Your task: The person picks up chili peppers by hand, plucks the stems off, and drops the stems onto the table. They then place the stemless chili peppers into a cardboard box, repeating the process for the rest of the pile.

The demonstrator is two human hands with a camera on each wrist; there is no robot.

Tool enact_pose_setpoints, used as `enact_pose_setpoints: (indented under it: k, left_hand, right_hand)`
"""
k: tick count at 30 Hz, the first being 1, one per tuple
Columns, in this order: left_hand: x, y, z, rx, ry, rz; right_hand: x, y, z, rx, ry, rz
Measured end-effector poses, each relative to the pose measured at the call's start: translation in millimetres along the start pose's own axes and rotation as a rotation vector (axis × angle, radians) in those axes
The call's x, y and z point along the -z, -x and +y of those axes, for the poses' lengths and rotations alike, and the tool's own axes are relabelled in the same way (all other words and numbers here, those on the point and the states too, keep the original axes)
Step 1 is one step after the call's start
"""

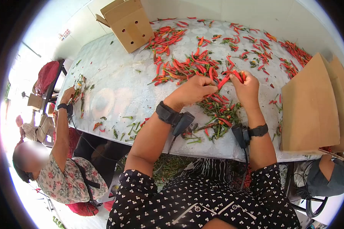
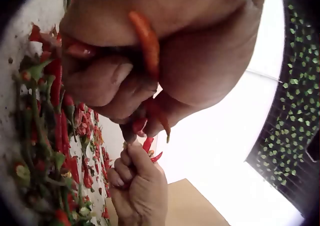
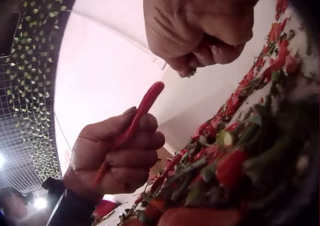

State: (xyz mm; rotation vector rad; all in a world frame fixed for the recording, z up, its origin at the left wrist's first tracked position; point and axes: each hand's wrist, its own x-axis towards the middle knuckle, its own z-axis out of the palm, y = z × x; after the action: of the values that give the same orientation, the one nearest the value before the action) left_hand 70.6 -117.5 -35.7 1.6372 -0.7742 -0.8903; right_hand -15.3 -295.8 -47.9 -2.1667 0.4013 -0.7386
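Observation:
Over the pile, my left hand [image 1: 195, 91] grips a red chili pepper [image 1: 223, 81] that points toward the other hand. In the right wrist view this chili pepper [image 3: 145, 103] sticks up out of the curled left fingers [image 3: 132, 158]. An orange-red chili [image 2: 148, 45] also lies in the left palm. My right hand [image 1: 247, 91], close beside the left, pinches red chilies [image 1: 237, 75] between thumb and fingers. Their tips [image 2: 156, 157] show past the right hand in the left wrist view. Below both hands lie green stems [image 1: 221, 126] mixed with chilies.
A pile of red chilies [image 1: 191, 66] lies beyond the hands. Cardboard boxes stand at the back left [image 1: 128, 28] and right [image 1: 309, 110]. Another person's hand [image 1: 68, 94] is at stems on the left of the table [image 1: 95, 80]. Someone [image 1: 328, 175] sits at the right.

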Motion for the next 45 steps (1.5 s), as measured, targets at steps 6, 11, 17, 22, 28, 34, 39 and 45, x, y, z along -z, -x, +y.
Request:
enact_pose_setpoints:
  k: [6, 11, 17, 22, 28, 34, 39, 45]
  left_hand:
    - [2.2, -1.2, 0.9, 0.002, 0.174, 0.149]
    - [-1.8, -4.8, -5.2, -0.037, 0.033, 0.136]
    - [-2.1, -5.4, -4.5, -0.057, -0.13, 0.167]
    - [4.5, -7.0, -11.7, -0.266, -0.495, 0.195]
    - [2.9, -6.7, -17.5, -0.308, -0.789, 0.128]
    - [3.3, 1.5, -11.7, -0.268, -0.941, 0.115]
    - [7.2, -0.5, -20.6, -0.306, -0.935, 0.15]
    - [13.8, -6.9, -18.1, -0.26, -0.513, 0.162]
  right_hand:
    - [4.6, -3.8, -0.7, -0.233, -0.49, -0.012]
    - [-3.3, 7.5, -12.3, -0.475, -0.916, -0.35]
    - [-3.4, 2.4, 1.0, -0.587, -1.082, -0.336]
    - [1.9, -4.5, 7.8, -0.669, -1.262, -0.289]
    - [-0.3, 0.9, 0.5, -0.608, -1.11, -0.324]
    - [-1.2, 2.3, 1.8, -0.476, -0.74, -0.52]
    - [-5.9, 5.1, -1.1, -0.509, -0.716, -0.534]
    - [-5.5, 4.6, -2.3, -0.522, -0.722, -0.494]
